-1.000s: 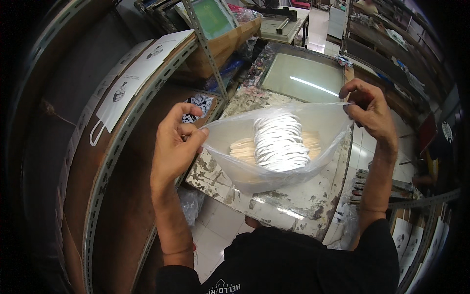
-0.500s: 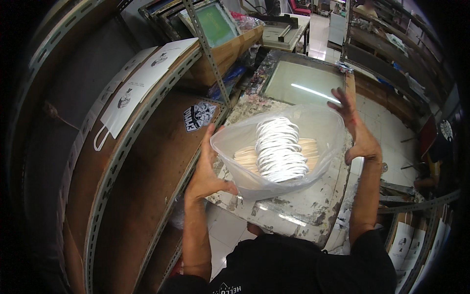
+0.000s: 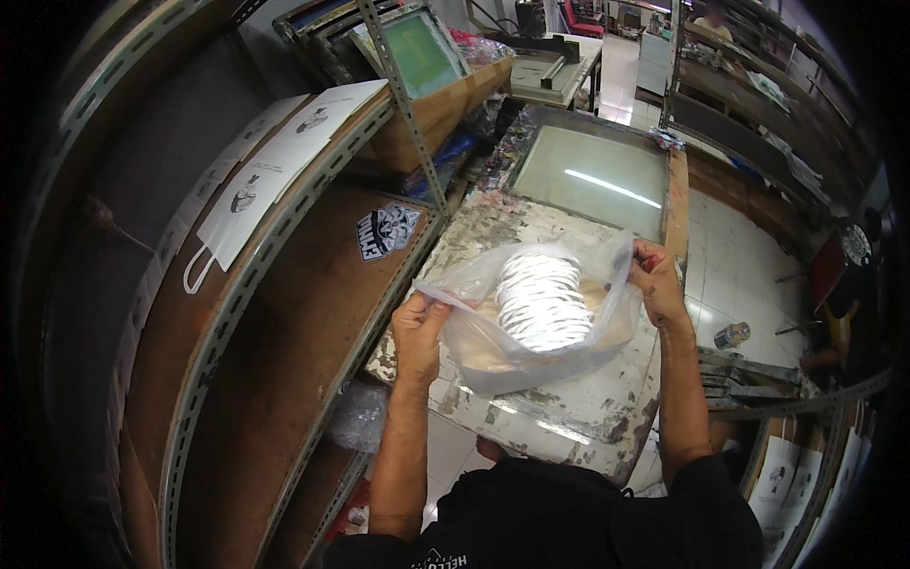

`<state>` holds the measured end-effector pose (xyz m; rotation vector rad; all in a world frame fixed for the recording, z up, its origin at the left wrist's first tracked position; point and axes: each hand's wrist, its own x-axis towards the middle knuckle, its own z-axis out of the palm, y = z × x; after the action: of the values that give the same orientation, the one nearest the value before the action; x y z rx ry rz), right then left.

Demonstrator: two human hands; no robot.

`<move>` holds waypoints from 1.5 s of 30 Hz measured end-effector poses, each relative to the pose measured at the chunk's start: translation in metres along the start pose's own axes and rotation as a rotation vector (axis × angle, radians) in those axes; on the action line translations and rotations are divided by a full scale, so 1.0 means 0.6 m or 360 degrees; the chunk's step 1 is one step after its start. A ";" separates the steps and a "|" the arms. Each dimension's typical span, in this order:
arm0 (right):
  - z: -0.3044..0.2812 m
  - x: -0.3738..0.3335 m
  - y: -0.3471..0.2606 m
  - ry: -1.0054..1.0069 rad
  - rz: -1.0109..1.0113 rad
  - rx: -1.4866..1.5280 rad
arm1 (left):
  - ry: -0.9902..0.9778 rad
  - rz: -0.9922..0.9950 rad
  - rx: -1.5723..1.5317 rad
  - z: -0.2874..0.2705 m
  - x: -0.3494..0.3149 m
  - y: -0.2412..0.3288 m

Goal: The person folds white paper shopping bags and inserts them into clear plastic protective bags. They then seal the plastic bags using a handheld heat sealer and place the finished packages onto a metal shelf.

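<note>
On the stained table [image 3: 517, 221], at centre: plastic bag [image 3: 517, 379] around white cord [image 3: 540, 302], rim [image 3: 453, 296] pinched by left hand [image 3: 417, 334] at nine o'clock and, apparently, right hand [image 3: 664, 289] at two. Draw both ways evenly, pull gently, avoid tearing.

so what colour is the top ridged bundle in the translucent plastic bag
Top ridged bundle: white, head view.

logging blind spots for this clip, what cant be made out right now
All in the head view:
tan pieces: their middle is hidden behind the white coil
plastic bag: bottom hidden beneath its contents
distant person: too blurred and small
right-hand paper bags: partly lost in the dark rim
</note>
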<state>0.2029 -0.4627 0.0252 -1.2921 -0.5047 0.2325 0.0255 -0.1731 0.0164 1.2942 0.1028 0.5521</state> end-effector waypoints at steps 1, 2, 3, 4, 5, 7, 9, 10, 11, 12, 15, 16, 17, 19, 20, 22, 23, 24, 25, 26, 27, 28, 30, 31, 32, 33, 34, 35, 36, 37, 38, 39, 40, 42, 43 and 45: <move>0.004 -0.001 0.000 -0.0016 0.0005 -0.0055 | 0.0028 -0.0028 -0.0091 0.002 -0.001 -0.002; 0.008 -0.002 -0.001 -0.0034 0.0010 -0.0108 | 0.0057 -0.0055 -0.0178 0.003 -0.001 -0.003; 0.013 -0.002 -0.004 -0.0051 0.0015 -0.0161 | 0.0074 -0.0081 -0.0167 0.004 0.000 -0.006; 0.022 -0.002 -0.009 -0.0081 0.0040 -0.0293 | 0.0089 -0.0108 -0.0157 0.005 0.002 -0.010; 0.030 -0.005 -0.015 -0.0102 0.0072 -0.0427 | 0.0100 -0.0145 -0.0149 0.008 0.002 -0.012; 0.046 -0.007 -0.014 -0.0154 0.0144 -0.0725 | 0.0102 -0.0117 -0.0094 0.016 -0.001 -0.006; 0.043 -0.010 0.000 -0.0084 -0.0047 -0.0710 | 0.0114 -0.0067 -0.0003 0.024 0.001 -0.009; 0.036 -0.011 0.008 -0.0045 -0.0143 -0.0706 | 0.0137 -0.0022 0.0066 0.017 0.002 -0.012; 0.021 -0.012 0.020 0.0001 -0.0265 -0.0750 | 0.0169 0.0023 0.0144 0.009 0.002 -0.011; 0.008 -0.012 0.021 -0.0036 -0.0302 -0.0611 | 0.0161 0.0073 0.0126 0.008 0.001 -0.007; -0.006 -0.028 -0.003 -0.0174 -0.0249 -0.0128 | 0.0192 0.0231 0.0086 0.005 -0.005 0.010; -0.005 -0.034 -0.003 -0.0184 -0.0263 -0.0055 | 0.0231 0.0284 0.0080 0.005 -0.006 0.011; -0.005 -0.036 0.005 -0.0204 -0.0284 0.0022 | 0.0278 0.0346 0.0077 0.003 -0.009 0.015; -0.010 -0.042 0.016 -0.0136 -0.0352 0.0110 | 0.0281 0.0454 0.0065 -0.005 -0.019 0.024; -0.013 -0.049 0.019 -0.0051 -0.0400 0.0134 | 0.0282 0.0510 0.0068 -0.008 -0.024 0.034; -0.035 -0.074 0.034 0.0118 -0.0420 0.0121 | 0.0275 0.0675 0.0089 -0.015 -0.034 0.047; -0.050 -0.090 0.044 0.0199 -0.0399 0.0095 | 0.0258 0.0657 0.0111 -0.026 -0.043 0.056; -0.063 -0.105 0.057 0.0275 -0.0369 0.0061 | 0.0275 0.0659 0.0102 -0.024 -0.052 0.059; -0.076 -0.124 0.072 0.0347 -0.0306 0.0073 | 0.0377 0.0656 0.0154 -0.023 -0.061 0.059; -0.091 -0.146 0.094 0.0366 -0.0237 0.0086 | 0.0482 0.0660 0.0217 -0.024 -0.074 0.058; -0.108 -0.171 0.121 0.0389 -0.0165 0.0099 | 0.0516 0.0644 0.0238 -0.029 -0.089 0.050; -0.122 -0.199 0.147 0.0413 -0.0090 0.0116 | 0.0550 0.0625 0.0261 -0.036 -0.107 0.039; -0.146 -0.265 0.192 0.0594 0.0051 0.0108 | 0.0628 0.0508 0.0273 -0.052 -0.144 0.011; -0.164 -0.303 0.212 0.0677 0.0117 -0.0006 | 0.0665 0.0408 0.0263 -0.057 -0.163 -0.010; -0.182 -0.342 0.232 0.0750 0.0187 -0.0120 | 0.0711 0.0309 0.0256 -0.061 -0.184 -0.030; -0.202 -0.382 0.249 0.0829 0.0192 -0.0295 | 0.0807 0.0230 0.0256 -0.060 -0.207 -0.053; -0.224 -0.423 0.263 0.0910 0.0229 -0.0310 | 0.0902 0.0150 0.0261 -0.053 -0.234 -0.076; -0.247 -0.467 0.275 0.0994 0.0262 -0.0330 | 0.0993 0.0069 0.0263 -0.042 -0.258 -0.101; -0.265 -0.512 0.276 0.1082 0.0293 -0.0347 | 0.1004 -0.0039 0.0266 -0.028 -0.280 -0.122; -0.285 -0.562 0.275 0.1201 0.0337 -0.0380 | 0.1015 -0.0147 0.0273 -0.014 -0.305 -0.141; -0.303 -0.605 0.271 0.1309 0.0378 -0.0411 | 0.1036 -0.0247 0.0281 -0.002 -0.330 -0.155; -0.315 -0.639 0.260 0.1406 0.0415 -0.0440 | 0.0993 -0.0321 0.0240 0.015 -0.352 -0.164; -0.325 -0.677 0.248 0.1487 0.0508 -0.0546 | 0.0952 -0.0396 0.0200 0.033 -0.372 -0.175; -0.331 -0.740 0.216 0.1701 0.0680 -0.0528 | 0.0791 -0.0472 0.0163 0.062 -0.399 -0.185; -0.332 -0.771 0.214 0.1725 0.0739 -0.0528 | 0.0677 -0.0473 0.0168 0.072 -0.411 -0.188; -0.335 -0.828 0.207 0.1775 0.0841 -0.0540 | 0.0560 -0.0433 0.0116 0.102 -0.429 -0.193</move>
<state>-0.1183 -0.8189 -0.2434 -1.6378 0.7848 -0.1665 -0.1364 -0.3600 -0.1330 1.2178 0.5874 0.5397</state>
